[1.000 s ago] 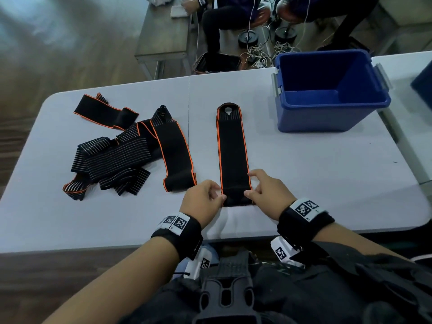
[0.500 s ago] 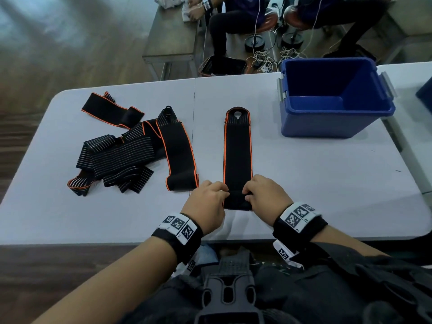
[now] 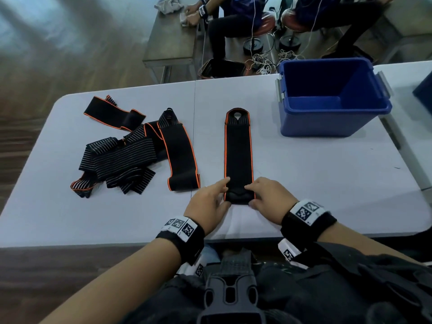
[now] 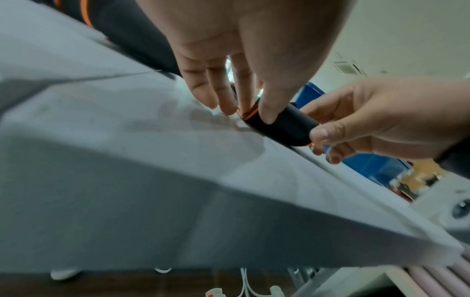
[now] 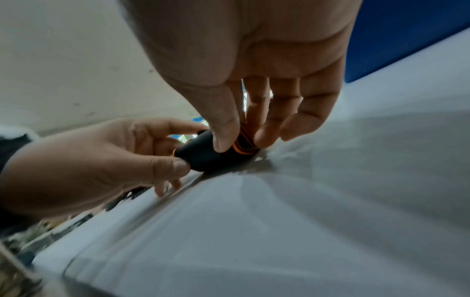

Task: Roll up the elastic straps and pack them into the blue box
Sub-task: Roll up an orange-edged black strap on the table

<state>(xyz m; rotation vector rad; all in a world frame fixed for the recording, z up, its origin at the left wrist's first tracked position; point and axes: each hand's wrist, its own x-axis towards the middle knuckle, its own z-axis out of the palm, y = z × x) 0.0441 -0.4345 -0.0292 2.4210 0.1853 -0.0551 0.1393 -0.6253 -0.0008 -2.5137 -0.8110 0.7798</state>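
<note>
A black elastic strap with orange edges (image 3: pixel 238 148) lies lengthwise on the white table (image 3: pixel 304 178), its near end curled into a small roll (image 3: pixel 239 197) (image 4: pixel 279 128) (image 5: pixel 211 156). My left hand (image 3: pixel 210 202) (image 4: pixel 249 90) pinches the roll's left end between thumb and fingers. My right hand (image 3: pixel 266 195) (image 5: pixel 254 120) pinches its right end the same way. The blue box (image 3: pixel 332 97) stands open and empty at the far right of the table.
A heap of several more black straps (image 3: pixel 131 155), some striped, some orange-edged, lies on the table's left half. Beyond the far edge other people (image 3: pixel 236 17) sit at a grey table (image 3: pixel 173 43), with cables on the floor.
Both hands have closed in on the strap's near end and turned it over into a small roll, which has advanced slightly up the strap. The camera has tilted a little.
</note>
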